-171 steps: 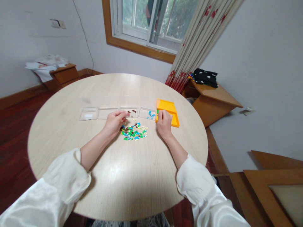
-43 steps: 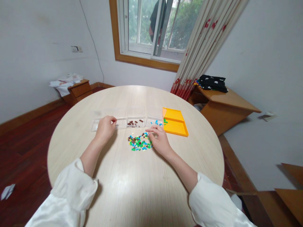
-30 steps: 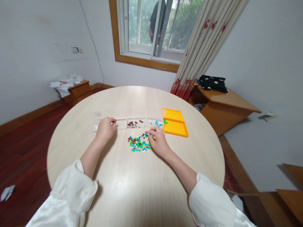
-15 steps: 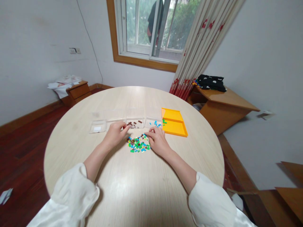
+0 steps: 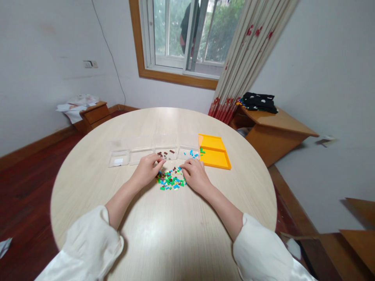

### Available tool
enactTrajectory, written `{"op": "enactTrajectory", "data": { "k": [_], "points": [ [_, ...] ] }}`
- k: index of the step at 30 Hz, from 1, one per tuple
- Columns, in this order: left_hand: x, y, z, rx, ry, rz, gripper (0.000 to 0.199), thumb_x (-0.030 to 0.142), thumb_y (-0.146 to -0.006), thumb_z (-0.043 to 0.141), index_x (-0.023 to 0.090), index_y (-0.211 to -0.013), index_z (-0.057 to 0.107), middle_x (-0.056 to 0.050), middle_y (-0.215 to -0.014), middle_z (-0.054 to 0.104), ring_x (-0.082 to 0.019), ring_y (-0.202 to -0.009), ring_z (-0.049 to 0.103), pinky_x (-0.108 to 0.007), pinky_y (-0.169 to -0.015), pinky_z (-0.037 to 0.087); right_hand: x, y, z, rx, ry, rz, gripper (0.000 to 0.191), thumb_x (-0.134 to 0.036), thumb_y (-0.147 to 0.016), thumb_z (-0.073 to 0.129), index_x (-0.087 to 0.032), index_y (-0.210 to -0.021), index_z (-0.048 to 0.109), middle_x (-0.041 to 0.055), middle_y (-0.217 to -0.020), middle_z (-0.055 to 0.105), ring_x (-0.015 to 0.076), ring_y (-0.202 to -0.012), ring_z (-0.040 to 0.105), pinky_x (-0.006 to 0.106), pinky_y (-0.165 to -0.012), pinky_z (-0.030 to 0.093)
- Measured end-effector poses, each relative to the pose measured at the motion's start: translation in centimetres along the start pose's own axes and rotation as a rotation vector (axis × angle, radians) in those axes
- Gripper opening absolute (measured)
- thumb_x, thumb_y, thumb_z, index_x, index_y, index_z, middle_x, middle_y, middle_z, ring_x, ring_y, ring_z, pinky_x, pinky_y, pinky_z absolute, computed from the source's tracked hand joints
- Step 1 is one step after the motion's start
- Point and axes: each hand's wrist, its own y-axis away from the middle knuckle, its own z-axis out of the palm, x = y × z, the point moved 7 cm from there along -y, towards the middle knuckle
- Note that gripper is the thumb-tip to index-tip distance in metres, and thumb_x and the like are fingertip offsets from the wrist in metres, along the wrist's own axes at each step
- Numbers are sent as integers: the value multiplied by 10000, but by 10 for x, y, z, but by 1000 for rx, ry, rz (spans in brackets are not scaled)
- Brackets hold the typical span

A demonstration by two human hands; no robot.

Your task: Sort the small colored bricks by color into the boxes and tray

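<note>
A loose pile of small toy bricks [image 5: 170, 180], mostly green, blue and brown with some yellow, lies on the round table. At the pile's upper left, my left hand [image 5: 147, 170] has thumb and fingers pinched together; anything between them is too small to make out. My right hand [image 5: 195, 174] is at the pile's upper right, its fingertips pinched beside a blue brick; whether they grip it is unclear. Just beyond my hands, one open clear box [image 5: 175, 147] holds brown bricks [image 5: 165, 153]. The clear box to its right [image 5: 181, 158] holds blue bricks [image 5: 191, 153].
More open clear boxes continue leftward, one with a white label [image 5: 118, 161]. An open yellow case [image 5: 216, 159] stands at the row's right end, green bricks [image 5: 202, 151] at its left edge. The round table [image 5: 164, 238] has a curved edge; a wooden cabinet [image 5: 281, 128] stands behind right.
My left hand has moved slightly right and down, from near the box with brown bricks to the pile's edge. My right hand has stayed almost in place. The view has shifted slightly.
</note>
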Motion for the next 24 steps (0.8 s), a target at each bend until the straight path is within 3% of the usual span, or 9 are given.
{"op": "enactTrajectory", "data": {
  "k": [7, 15, 24],
  "points": [
    [2, 1, 6, -14, 12, -2, 220, 259, -806, 504, 174, -612, 565, -3, -605, 570, -128, -597, 501, -249, -619, 395, 9, -2, -4, -43, 22, 117, 140, -128, -787, 561, -190, -794, 685, 56, -837, 677, 201, -857, 557, 331, -741, 335],
    [5, 2, 9, -15, 35, 4, 227, 271, -811, 504, 170, -623, 581, -4, -613, 574, -120, -588, 485, -243, -605, 379, 11, -2, -4, -53, 11, 131, 98, -135, -798, 557, -168, -758, 640, 64, -820, 666, 198, -822, 565, 321, -724, 352],
    [10, 4, 16, -14, 145, -88, 197, 278, -788, 528, 157, -700, 656, -15, -627, 617, -114, -546, 478, -241, -553, 371, 4, -2, -14, 122, -298, 61, 124, -130, -802, 532, -183, -763, 638, 39, -800, 682, 164, -782, 603, 295, -745, 431]
  ]
}}
